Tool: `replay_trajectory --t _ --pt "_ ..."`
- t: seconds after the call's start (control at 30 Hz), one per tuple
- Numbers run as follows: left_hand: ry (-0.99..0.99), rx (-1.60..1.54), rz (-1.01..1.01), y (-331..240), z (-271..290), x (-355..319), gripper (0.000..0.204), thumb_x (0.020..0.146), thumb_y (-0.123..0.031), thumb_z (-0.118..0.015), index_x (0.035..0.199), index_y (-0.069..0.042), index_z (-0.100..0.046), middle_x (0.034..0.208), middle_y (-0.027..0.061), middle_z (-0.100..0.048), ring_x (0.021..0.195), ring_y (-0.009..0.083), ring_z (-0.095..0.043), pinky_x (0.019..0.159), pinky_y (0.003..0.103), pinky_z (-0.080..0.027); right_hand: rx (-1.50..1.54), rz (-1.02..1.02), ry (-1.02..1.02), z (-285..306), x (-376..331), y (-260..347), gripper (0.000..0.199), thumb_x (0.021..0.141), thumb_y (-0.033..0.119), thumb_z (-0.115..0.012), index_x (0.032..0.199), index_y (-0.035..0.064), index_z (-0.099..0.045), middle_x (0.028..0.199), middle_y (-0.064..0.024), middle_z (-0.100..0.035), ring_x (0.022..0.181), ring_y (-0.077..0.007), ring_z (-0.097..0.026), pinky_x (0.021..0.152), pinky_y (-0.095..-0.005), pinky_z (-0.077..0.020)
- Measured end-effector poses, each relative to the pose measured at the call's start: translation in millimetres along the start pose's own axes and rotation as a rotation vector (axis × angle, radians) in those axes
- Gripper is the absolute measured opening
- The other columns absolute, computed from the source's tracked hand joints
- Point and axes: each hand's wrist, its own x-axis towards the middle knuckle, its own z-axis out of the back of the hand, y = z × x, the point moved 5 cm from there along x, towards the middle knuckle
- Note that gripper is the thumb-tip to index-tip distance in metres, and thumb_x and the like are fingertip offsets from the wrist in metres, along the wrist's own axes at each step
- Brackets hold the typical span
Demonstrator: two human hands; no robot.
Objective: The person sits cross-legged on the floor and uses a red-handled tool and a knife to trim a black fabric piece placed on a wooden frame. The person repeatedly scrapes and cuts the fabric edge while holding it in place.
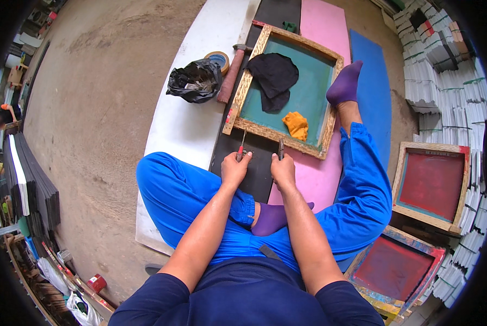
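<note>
My left hand [235,169] is closed round a screwdriver [240,152] with a red and dark handle, its thin shaft pointing away from me toward the frame. In my closed right hand [283,170] is a dark metal tool that looks like pliers [281,148], head up. Just beyond both hands lies a wooden screen-printing frame [245,87] with green mesh [311,70]. A crumpled black cloth [276,79] and a smaller orange cloth [296,125] rest on the mesh. The screwdriver's tip is close to the frame's near left edge; contact is unclear.
Left of the frame are a hammer [232,76], a tape roll [219,58] and a black plastic bag [195,81]. My legs fold around the white, black, pink and blue boards. At right, two red-mesh frames [431,185] stand by stacked paper bundles [433,87]. Another person appears far left.
</note>
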Motion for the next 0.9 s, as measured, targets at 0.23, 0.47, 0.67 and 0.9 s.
replay_trajectory --t 0.23,0.47,0.67,0.9 --pt "-0.029 -0.048 -0.027 5 -5 4 0.044 0.085 -0.042 -0.073 0.073 0.000 -0.066 0.065 0.0170 -0.064 0.065 0.0335 -0.065 0.062 0.045 -0.047 0.097 -0.095 0.131 3 -3 4 0.031 0.094 0.028 -0.060 0.092 -0.0029 -0.062 0.081 -0.0222 -0.065 0.078 -0.0364 -0.063 0.069 -0.0447 -0.0477" --pt "-0.024 -0.067 -0.030 4 -6 4 0.044 0.085 -0.041 -0.073 0.074 0.000 -0.066 0.065 0.0160 -0.064 0.062 0.0308 -0.064 0.061 0.044 -0.046 0.142 0.005 0.107 2 4 -6 0.026 0.096 0.024 -0.061 0.086 0.0010 -0.056 0.059 -0.0066 -0.057 0.042 -0.0162 -0.054 0.039 -0.0337 -0.0416" --pt "-0.017 -0.114 0.012 18 -3 6 0.043 0.085 -0.041 -0.073 0.072 0.000 -0.065 0.062 0.0131 -0.062 0.058 0.0268 -0.062 0.058 0.042 -0.045 0.579 -0.108 0.364 2 -4 -4 0.022 0.096 0.025 -0.063 0.088 0.0050 -0.058 0.061 -0.0033 -0.057 0.042 -0.0118 -0.053 0.037 -0.0294 -0.0404" --pt "0.174 -0.515 0.082 1 -6 -6 0.033 0.092 -0.034 -0.073 0.080 -0.004 -0.066 0.066 0.0014 -0.062 0.043 0.0072 -0.047 0.039 0.023 -0.035 0.641 -0.131 0.724 12 -33 14 0.023 0.096 0.027 -0.065 0.091 0.0072 -0.055 0.065 -0.0043 -0.060 0.046 -0.0137 -0.057 0.041 -0.0286 -0.0458"
